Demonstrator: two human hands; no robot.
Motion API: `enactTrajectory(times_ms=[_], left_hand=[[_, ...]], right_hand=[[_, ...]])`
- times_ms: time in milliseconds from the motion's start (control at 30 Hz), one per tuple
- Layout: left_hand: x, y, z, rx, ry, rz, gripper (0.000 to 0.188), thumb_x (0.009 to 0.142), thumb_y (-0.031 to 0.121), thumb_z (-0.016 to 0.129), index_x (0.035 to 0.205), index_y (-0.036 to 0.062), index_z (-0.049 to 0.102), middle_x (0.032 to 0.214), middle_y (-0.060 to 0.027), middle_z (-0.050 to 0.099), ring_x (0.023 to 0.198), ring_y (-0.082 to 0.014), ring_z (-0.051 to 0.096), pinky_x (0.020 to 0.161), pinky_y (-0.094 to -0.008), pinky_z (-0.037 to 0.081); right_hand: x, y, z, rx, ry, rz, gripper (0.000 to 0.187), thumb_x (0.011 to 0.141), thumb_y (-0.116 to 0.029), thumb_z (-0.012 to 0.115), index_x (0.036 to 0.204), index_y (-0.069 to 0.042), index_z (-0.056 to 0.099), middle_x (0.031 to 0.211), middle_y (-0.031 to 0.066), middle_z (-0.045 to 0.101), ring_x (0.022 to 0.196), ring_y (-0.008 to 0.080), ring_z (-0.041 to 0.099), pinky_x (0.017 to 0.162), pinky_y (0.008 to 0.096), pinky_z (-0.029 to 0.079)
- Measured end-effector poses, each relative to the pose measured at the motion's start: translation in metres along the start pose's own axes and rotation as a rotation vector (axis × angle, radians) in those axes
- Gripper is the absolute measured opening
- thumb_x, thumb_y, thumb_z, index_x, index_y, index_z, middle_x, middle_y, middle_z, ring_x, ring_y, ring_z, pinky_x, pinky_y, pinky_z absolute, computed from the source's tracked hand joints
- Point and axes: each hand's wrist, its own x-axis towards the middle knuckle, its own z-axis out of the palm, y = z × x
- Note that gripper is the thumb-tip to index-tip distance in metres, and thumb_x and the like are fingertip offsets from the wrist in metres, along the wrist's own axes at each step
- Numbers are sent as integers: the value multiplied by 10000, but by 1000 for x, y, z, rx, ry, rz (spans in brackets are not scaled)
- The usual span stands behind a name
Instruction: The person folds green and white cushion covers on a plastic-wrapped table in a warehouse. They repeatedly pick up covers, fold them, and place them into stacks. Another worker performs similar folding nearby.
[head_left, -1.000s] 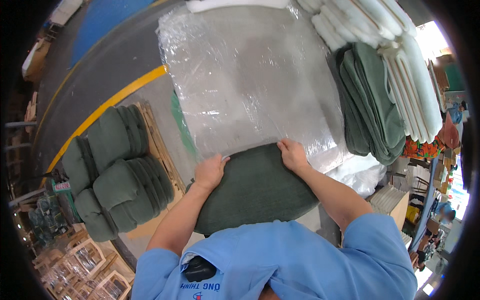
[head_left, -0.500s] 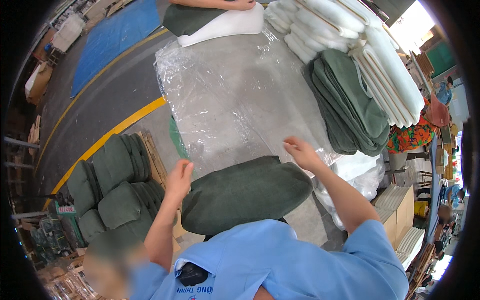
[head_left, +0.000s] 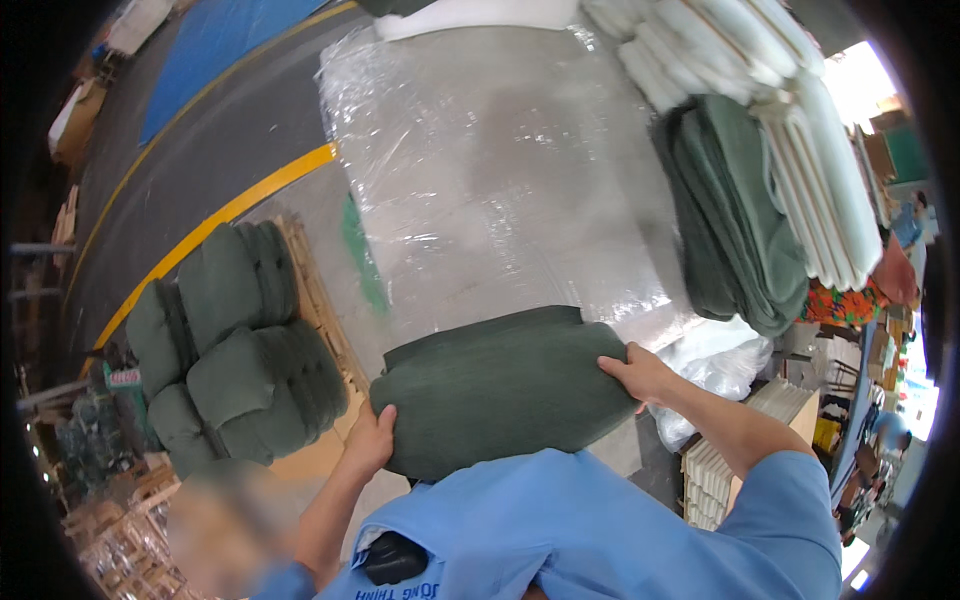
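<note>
Both hands grip a dark green cushion [head_left: 505, 390] at the near edge of the plastic-wrapped counter [head_left: 500, 180]: the left hand [head_left: 372, 440] holds its left end, the right hand [head_left: 638, 374] its right end. Folded green cushions [head_left: 740, 220] lie stacked at the right, with more piled on a pallet [head_left: 315, 290] at the left.

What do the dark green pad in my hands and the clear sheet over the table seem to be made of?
The dark green padded cushion looks like soft matte fabric: it bends and shows no shine. The clear crinkled sheet looks like thin glossy plastic film, with wrinkles and bright glints.
</note>
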Motion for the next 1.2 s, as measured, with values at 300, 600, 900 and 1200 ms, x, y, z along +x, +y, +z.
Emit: enactTrajectory(times_ms=[300,600,900,1200], left_hand=[[41,29,-11,246,-92,-302,615,1108,451,424,1293,-121,554,1259,-384,642,1235,-512,612,1055,-522,468],[84,7,-6,187,-147,-295,642,1122,430,362,1103,-129,678,1133,-397,670,1177,-520,632,1032,-536,466],[105,-13,6,13,-132,-264,596,1126,384,388,1039,-126,685,982,-323,713,995,-438,691,936,-471,488],[98,-4,12,-144,-55,-170,586,1132,396,416,1083,-125,681,977,-190,724,946,-235,639,923,-389,484]], right_hand=[[53,-11,-3,-320,102,28,715,1031,-559,570,1195,135,621,1163,355,691,1147,459,678,980,487,514],[81,-23,-6,-320,66,53,680,1067,-522,504,1122,137,666,1139,378,686,1144,491,667,990,500,501],[104,-22,-7,-376,33,-38,639,1110,-447,409,1116,132,677,1108,384,685,1120,523,654,981,530,501],[99,-18,0,-333,138,-138,592,1112,-419,387,1104,83,701,1143,351,689,1125,514,644,992,538,500]])
